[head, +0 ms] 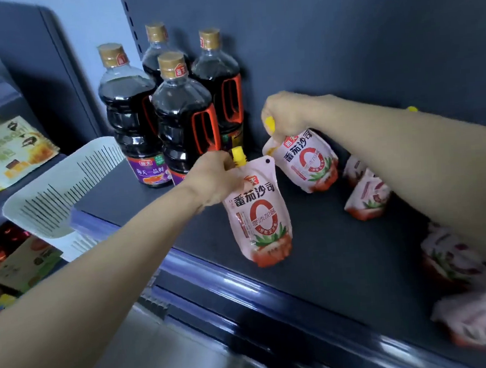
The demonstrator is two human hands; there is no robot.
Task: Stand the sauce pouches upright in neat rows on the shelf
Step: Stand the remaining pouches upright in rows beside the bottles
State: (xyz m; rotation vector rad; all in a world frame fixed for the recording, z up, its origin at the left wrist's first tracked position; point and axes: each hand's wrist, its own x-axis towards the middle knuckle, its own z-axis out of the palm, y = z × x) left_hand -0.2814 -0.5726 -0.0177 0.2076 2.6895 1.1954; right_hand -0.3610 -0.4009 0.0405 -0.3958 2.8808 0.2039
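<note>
Two pink tomato sauce pouches with yellow spout caps are in my hands over the dark shelf (335,249). My left hand (215,180) grips the top of the nearer pouch (259,214) by its spout, near the shelf's front. Further back, my right hand (286,114) grips the spout of a second pouch (310,162), which stands close to the back panel. Beside it under my right forearm stand two more pouches (366,192), partly hidden. Others (454,258) lie blurred at the right edge.
Several dark soy sauce bottles (185,119) with gold caps and red handles stand at the shelf's back left. A white slotted plastic basket (60,185) sits left of the shelf. Boxed goods (9,151) fill neighbouring shelves on the left. A blue rail (243,293) runs along the shelf front.
</note>
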